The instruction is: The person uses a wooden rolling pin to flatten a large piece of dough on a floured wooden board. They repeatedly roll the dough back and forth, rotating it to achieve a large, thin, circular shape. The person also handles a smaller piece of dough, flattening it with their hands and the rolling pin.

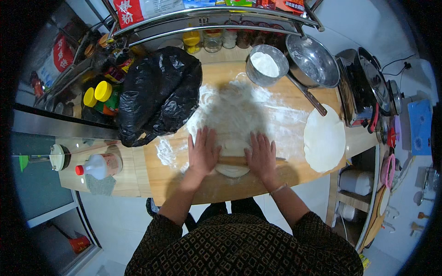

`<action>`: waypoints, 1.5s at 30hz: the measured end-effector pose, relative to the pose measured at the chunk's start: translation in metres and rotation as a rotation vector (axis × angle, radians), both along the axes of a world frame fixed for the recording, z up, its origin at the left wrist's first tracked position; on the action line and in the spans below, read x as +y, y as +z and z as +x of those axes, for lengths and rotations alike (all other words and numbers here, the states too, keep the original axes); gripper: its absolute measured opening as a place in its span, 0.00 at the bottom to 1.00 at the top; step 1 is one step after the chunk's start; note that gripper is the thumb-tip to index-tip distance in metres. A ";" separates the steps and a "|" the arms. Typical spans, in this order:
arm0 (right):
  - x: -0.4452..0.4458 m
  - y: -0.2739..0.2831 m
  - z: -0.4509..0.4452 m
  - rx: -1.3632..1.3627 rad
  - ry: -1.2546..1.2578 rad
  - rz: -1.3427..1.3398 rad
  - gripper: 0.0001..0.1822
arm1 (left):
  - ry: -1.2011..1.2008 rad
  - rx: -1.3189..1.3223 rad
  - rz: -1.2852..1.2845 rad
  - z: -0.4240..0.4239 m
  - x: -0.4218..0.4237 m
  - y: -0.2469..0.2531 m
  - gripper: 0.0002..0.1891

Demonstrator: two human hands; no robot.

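A wooden rolling pin (pixel 232 161) lies crosswise on a piece of dough (pixel 233 170) on the floured wooden board (pixel 179 191). My left hand (pixel 203 151) rests palm down over the pin's left end, and my right hand (pixel 261 156) lies palm down over its right part. The fingers of both hands point away from me, and the palms hide parts of the pin. A flat, rolled-out dough sheet (pixel 324 145) is at the board's right side. A metal bowl of flour (pixel 266 65) stands at the back of the board.
A black plastic bag (pixel 159 96) covers the board's back left. A knife (pixel 312 98) has its handle over the dough sheet, beside a large steel bowl (pixel 312 60). Jars (pixel 212 39) line the back under a metal rack (pixel 214 12). A plastic jug (pixel 102 166) lies at left.
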State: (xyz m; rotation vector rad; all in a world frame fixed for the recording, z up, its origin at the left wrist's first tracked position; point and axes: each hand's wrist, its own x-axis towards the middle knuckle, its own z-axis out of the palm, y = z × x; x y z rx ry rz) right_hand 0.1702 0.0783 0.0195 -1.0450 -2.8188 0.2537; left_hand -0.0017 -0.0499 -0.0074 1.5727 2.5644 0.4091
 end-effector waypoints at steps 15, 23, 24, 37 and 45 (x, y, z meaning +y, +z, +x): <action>-0.058 0.000 0.056 -0.026 0.125 -0.013 0.36 | -0.090 -0.180 -0.093 0.033 -0.053 0.032 0.37; 0.018 -0.003 -0.017 0.098 0.032 0.072 0.35 | 0.077 -0.041 0.042 -0.002 0.015 0.022 0.33; 0.010 -0.005 -0.014 0.092 0.051 0.026 0.34 | -0.011 -0.040 0.012 -0.001 0.008 0.020 0.30; 0.026 -0.018 -0.033 0.137 0.091 -0.582 0.27 | -0.348 -0.034 0.154 0.049 -0.073 0.023 0.20; 0.035 -0.016 -0.028 0.232 -0.194 -0.724 0.25 | -0.198 -0.144 0.143 0.022 -0.063 0.069 0.16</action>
